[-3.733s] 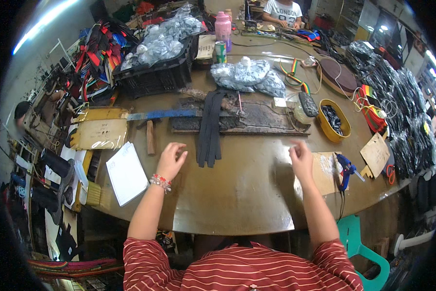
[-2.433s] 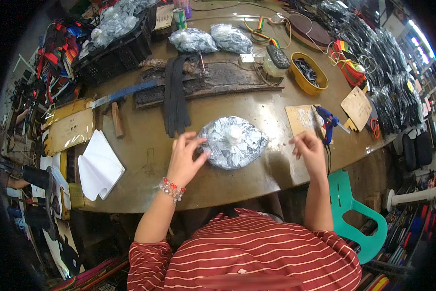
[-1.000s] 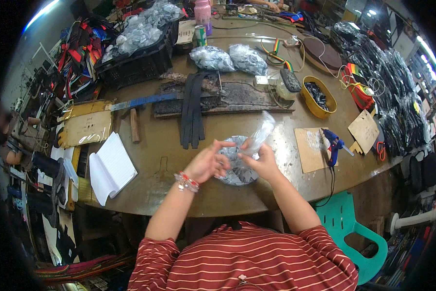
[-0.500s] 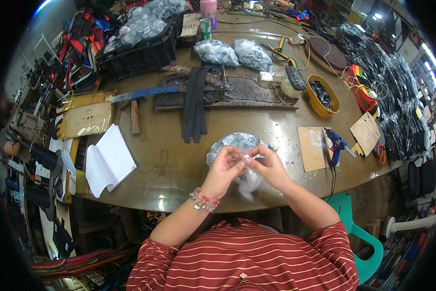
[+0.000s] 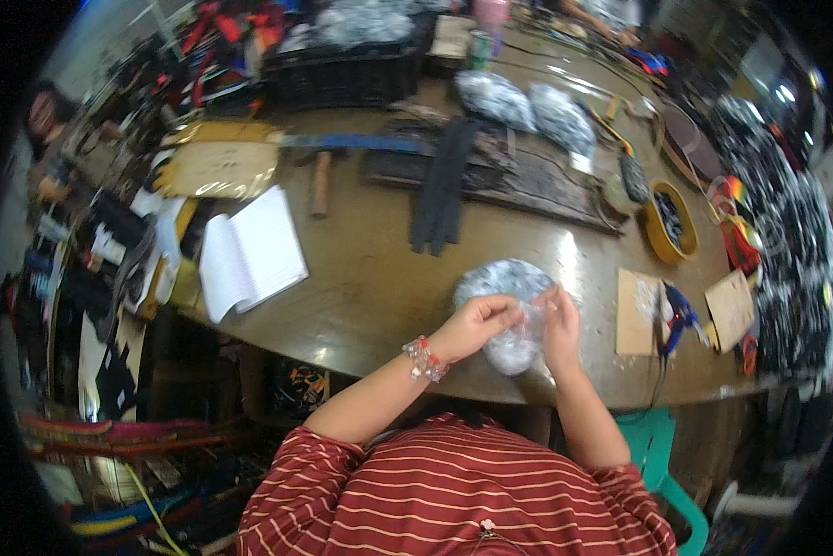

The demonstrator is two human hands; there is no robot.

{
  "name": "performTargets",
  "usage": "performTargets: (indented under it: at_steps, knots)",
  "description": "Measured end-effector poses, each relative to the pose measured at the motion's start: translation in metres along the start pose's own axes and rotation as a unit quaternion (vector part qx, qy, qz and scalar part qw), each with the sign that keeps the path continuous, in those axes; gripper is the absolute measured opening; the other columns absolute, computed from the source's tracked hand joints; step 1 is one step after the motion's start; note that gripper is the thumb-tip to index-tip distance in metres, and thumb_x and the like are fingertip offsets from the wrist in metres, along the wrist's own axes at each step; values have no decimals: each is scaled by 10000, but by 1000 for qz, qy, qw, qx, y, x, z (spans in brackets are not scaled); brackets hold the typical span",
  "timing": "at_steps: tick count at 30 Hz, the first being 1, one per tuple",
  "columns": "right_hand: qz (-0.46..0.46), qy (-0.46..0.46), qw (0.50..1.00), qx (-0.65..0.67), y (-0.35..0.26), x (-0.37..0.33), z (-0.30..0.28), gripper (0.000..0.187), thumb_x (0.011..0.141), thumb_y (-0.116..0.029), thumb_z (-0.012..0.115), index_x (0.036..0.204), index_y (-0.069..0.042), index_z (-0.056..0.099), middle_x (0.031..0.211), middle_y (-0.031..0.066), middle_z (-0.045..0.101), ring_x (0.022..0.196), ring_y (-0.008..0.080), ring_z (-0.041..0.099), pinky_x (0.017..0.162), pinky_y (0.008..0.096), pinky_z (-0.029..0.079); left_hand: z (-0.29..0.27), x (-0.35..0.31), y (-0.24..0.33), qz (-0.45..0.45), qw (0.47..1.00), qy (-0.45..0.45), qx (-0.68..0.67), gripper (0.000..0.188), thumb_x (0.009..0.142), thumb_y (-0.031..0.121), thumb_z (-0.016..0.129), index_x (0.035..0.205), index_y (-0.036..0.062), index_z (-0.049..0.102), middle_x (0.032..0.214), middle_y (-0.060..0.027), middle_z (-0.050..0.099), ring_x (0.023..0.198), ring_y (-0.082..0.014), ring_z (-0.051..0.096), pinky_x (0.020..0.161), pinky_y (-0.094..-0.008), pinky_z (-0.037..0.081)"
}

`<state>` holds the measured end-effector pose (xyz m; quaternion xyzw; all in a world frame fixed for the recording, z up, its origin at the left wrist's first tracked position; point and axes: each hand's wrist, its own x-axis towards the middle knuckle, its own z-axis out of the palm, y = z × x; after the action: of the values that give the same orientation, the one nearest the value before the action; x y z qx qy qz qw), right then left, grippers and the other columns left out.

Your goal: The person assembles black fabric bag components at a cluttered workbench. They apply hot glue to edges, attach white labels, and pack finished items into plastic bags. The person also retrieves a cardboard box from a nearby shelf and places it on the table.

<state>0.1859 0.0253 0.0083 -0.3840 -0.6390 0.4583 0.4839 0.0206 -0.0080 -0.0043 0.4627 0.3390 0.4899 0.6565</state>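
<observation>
Head view, read left to right: find an open lined notebook (image 5: 254, 255) between nine and ten o'clock from the left hand (image 5: 477, 326), and black webbing straps (image 5: 442, 185) between eleven and twelve. See left thumb and fingertips pinched on crumpled clear plastic film (image 5: 517, 352). Place the filled plastic bag (image 5: 502, 276) on the tabletop (image 5: 370, 287), at one o'clock from the left hand, about half past ten from the right; count the left as nearer, overlapping the bag. Read the bag's visible part as a broad oval, longer from nine to three; lower edge hidden. Trace the film along one to seven, pointing toward seven; cannot tell loose bag neck from separate piece. Note the right hand (image 5: 561, 329) just beside the film, fingers toward twelve, slightly curled; too blurred to tell any grip. Find a blue glue gun (image 5: 681, 317) at its three o'clock.
</observation>
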Motion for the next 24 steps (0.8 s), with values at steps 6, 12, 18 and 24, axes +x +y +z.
performTargets:
  at_steps: [6,12,18,24]
  knots:
    - [196,-98,936,276,10,-14,-17,143,901,-160,560,942,-28,596,857,69,621,828,176,596,711,318,493,-30,-10,8,-18,803,-199,-561,299,944,351,482,1051,82,554,812,-15,594,679,-103,569,627,-244,473]
    - [268,150,880,363,26,-13,-3,298,954,-339,456,982,-59,552,844,49,620,681,115,567,630,257,492,-4,-23,-7,57,943,-35,327,346,847,232,632,1111,54,497,1005,-68,559,905,-215,565,797,-334,463]
    - [222,82,942,238,18,-13,-18,421,960,-458,375,996,-62,512,893,81,598,707,98,542,603,238,458,-119,-131,19,255,770,567,-142,355,864,104,541,1191,50,412,1020,-85,515,913,-182,553,822,-345,502]
    - [188,80,961,185,24,-13,-19,252,938,-302,483,898,-67,565,756,-43,486,665,42,412,603,187,330,-207,-189,36,135,490,684,524,382,831,2,430,1206,-8,500,1249,-145,430,1115,-293,426,946,-389,359]
